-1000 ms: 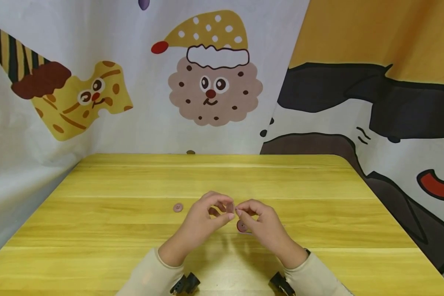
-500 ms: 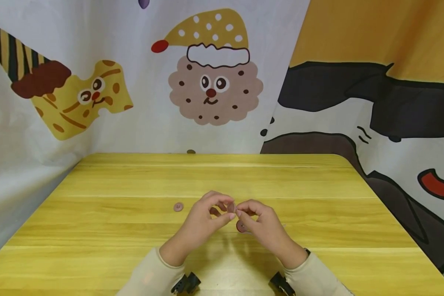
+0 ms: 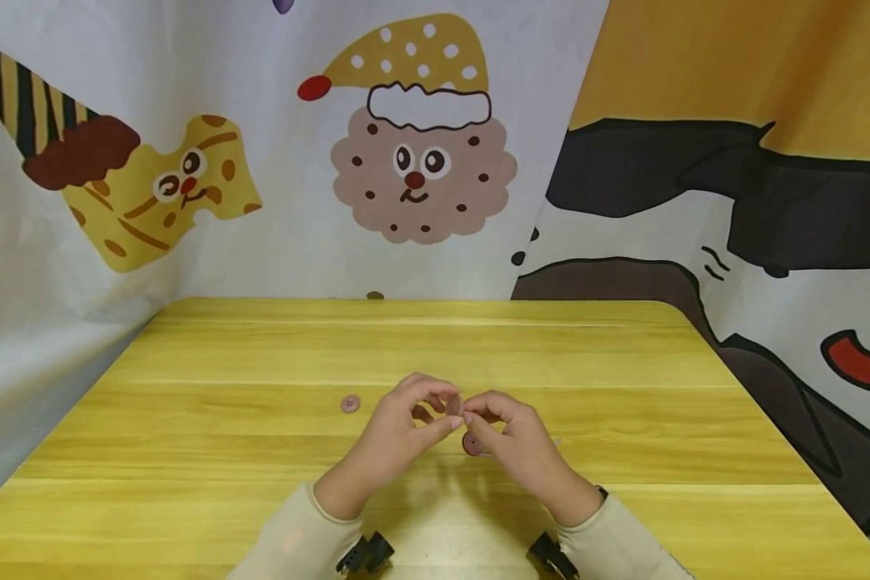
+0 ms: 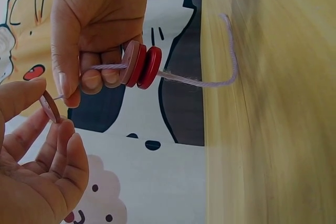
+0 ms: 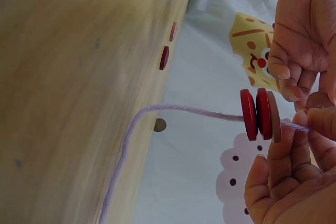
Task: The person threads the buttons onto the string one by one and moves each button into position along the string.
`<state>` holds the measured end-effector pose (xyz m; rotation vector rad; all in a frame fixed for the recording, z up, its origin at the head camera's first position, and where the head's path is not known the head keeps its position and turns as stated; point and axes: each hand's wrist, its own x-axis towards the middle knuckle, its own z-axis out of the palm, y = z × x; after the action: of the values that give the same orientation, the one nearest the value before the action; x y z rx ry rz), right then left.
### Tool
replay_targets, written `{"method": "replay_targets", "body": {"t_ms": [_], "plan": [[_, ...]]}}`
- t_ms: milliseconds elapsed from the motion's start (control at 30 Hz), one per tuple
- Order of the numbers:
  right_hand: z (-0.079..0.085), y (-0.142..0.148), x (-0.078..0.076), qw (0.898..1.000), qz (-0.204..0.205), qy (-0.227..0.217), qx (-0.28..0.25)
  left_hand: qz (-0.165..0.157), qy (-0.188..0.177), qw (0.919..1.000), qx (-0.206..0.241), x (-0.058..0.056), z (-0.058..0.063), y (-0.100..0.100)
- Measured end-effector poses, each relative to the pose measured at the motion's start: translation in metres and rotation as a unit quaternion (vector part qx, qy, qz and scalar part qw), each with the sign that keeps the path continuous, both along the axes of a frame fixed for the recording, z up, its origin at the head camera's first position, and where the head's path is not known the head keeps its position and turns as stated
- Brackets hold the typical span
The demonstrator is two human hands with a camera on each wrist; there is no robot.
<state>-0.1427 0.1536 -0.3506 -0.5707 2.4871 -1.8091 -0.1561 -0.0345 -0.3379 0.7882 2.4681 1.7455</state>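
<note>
My left hand pinches a pinkish-brown button on edge between thumb and fingertips. Facing it, the thumb and forefinger of my right hand pinch a lilac yarn near its end. In the left wrist view a short, thin tip of the yarn reaches right to the held button's face. Three buttons hang threaded on the yarn below the right hand: a pinkish-brown button nearest the fingers, then two red ones, the outermost red button lowest. The yarn's tail trails down onto the wooden table.
A loose pinkish-brown button lies on the table left of my hands. In the right wrist view a dark red button lies close to it; the head view hides this one. A cartoon-printed cloth hangs behind the table's far edge.
The button in my left hand has shifted slightly right, closer to the right fingertips. Both hands otherwise keep their place and grip.
</note>
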Motion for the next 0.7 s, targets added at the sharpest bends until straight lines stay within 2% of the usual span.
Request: {"method": "replay_targets", "body": {"t_ms": [433,700], "plan": [[-0.0005,-0.0004,0.0002,1.0,-0.001,0.01,-0.004,0.004,0.011,0.9999,-0.01,-0.0002,-0.0019,0.002],[-0.0011,-0.0002,0.0003,1.0,-0.005,0.015,0.011,0.006,0.015,0.9997,-0.018,0.0008,-0.0014,0.0023]]}}
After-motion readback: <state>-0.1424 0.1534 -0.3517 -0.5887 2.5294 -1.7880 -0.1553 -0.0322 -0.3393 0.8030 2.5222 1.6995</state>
